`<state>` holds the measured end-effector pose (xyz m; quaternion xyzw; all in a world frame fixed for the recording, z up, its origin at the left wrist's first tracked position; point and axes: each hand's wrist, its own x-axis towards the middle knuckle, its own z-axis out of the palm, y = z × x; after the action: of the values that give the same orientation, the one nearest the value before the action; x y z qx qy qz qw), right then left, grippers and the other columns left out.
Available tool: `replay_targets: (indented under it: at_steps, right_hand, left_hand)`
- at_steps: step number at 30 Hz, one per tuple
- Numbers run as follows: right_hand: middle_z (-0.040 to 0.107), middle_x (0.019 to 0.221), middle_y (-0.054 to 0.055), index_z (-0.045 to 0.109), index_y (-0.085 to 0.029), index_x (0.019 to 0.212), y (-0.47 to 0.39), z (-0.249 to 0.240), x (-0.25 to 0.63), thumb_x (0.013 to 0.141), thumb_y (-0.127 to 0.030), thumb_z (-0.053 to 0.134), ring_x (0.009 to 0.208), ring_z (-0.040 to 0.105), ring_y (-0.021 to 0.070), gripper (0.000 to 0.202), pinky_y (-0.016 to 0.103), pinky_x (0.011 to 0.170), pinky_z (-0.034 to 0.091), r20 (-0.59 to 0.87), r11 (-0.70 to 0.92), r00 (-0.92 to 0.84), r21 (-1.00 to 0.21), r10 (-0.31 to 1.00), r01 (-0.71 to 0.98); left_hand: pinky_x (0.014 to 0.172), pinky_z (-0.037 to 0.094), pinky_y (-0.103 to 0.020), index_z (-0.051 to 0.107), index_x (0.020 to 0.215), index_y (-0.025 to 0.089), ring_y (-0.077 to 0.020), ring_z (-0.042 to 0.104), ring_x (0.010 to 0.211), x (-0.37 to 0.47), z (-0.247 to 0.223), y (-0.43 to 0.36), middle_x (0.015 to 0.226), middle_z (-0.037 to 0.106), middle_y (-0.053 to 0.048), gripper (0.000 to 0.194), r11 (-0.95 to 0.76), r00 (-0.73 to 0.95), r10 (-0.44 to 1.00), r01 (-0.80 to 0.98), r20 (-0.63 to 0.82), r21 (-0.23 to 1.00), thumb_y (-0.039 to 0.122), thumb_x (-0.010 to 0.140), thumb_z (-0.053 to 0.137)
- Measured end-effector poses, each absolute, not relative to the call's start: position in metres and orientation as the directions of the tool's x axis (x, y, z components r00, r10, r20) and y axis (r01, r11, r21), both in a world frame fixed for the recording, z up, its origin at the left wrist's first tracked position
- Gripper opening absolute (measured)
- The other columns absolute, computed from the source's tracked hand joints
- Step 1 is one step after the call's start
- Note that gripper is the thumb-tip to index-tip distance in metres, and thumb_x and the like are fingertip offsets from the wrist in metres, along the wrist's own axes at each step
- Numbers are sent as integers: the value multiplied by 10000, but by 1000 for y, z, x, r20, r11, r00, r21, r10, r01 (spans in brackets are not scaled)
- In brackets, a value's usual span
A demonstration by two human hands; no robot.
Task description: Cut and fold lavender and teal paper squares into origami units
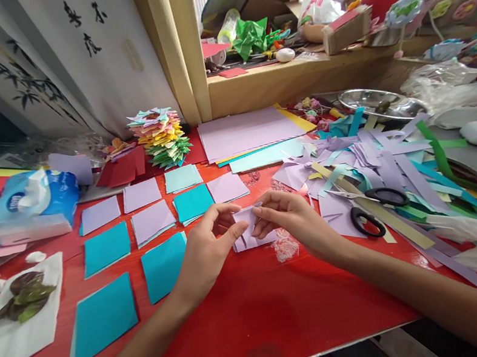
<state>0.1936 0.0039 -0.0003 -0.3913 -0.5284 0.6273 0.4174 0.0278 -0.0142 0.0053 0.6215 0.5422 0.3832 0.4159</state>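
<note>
Between my two hands is a small folded piece of lavender paper (246,221), raised a little over the red table. My left hand (213,241) pinches its left side with thumb and fingers. The right side is pinched by my right hand (289,219). Another lavender sheet (256,242) shows just beneath them. Stacks of square paper in teal (166,267), lavender (152,221) and pale green (182,178) lie to the left and ahead of my left hand.
Black-handled scissors (366,222) lie among paper strips (387,167) at the right. A tissue pack (31,204) is at the left, and a layered paper model (162,138) stands at the back. Behind sit large lavender sheets (253,131) and a metal bowl (382,104).
</note>
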Motion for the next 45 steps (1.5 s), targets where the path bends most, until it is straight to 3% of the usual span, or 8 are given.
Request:
replay_targets:
  at_steps: [4,7,13,18,26,31,37,45]
  right_hand:
    - [643,751,26,546,-148,887,3,-2,194,793,-283,592,624,653,137,170,292,622,552,28,-7,-356,-995,934,-95]
    - [635,721,21,581,-147,860,2,-5,194,799,-282,583,635,652,138,148,281,620,552,85,72,-352,-996,932,-48]
    - [630,681,13,605,-142,848,3,-5,194,776,-310,609,612,639,122,184,248,590,542,58,48,-372,-998,926,-36]
    - [605,631,4,601,-138,828,1,-4,194,808,-285,570,565,610,104,152,233,569,522,50,43,-353,-999,934,-27]
    - [599,631,2,594,-140,823,2,-5,194,816,-277,555,570,600,101,143,227,570,515,15,32,-403,-999,915,37]
    - [601,641,10,582,-139,812,0,-5,194,828,-290,540,580,608,116,158,248,576,518,62,81,-365,-996,929,36]
    - [595,617,7,571,-144,788,1,-4,194,832,-289,530,568,607,123,157,259,567,516,73,83,-340,-996,938,13]
    - [598,594,12,569,-144,770,4,0,196,821,-312,543,544,593,120,178,258,546,500,91,111,-309,-993,947,46]
  left_hand:
    - [745,448,-199,604,924,239,-121,569,860,28,6,-13,914,627,21,190,-109,121,990,336,72,935,376,799,562]
    - [750,444,-185,624,912,243,-111,576,845,28,6,-13,901,640,29,172,-147,138,985,334,106,931,363,808,557]
    - [775,436,-184,638,900,252,-111,577,876,28,4,-15,921,640,37,163,-189,151,978,352,144,917,357,823,539]
    - [726,417,-182,601,993,279,-107,553,845,28,3,-15,912,626,47,229,-120,135,989,430,67,895,410,825,516]
    - [577,339,-200,575,736,209,-90,453,636,28,4,-16,685,546,48,299,-153,201,978,538,50,829,433,865,424]
    - [571,351,-200,558,742,208,-96,477,603,29,5,-16,631,537,48,297,-106,226,974,511,-15,853,447,857,423]
    - [544,354,-211,557,715,204,-107,489,562,28,5,-16,583,538,37,302,-124,210,978,533,11,837,445,848,433]
    - [597,428,-219,551,760,198,-112,537,622,28,4,-15,673,578,16,210,-120,245,969,423,14,898,360,847,447]
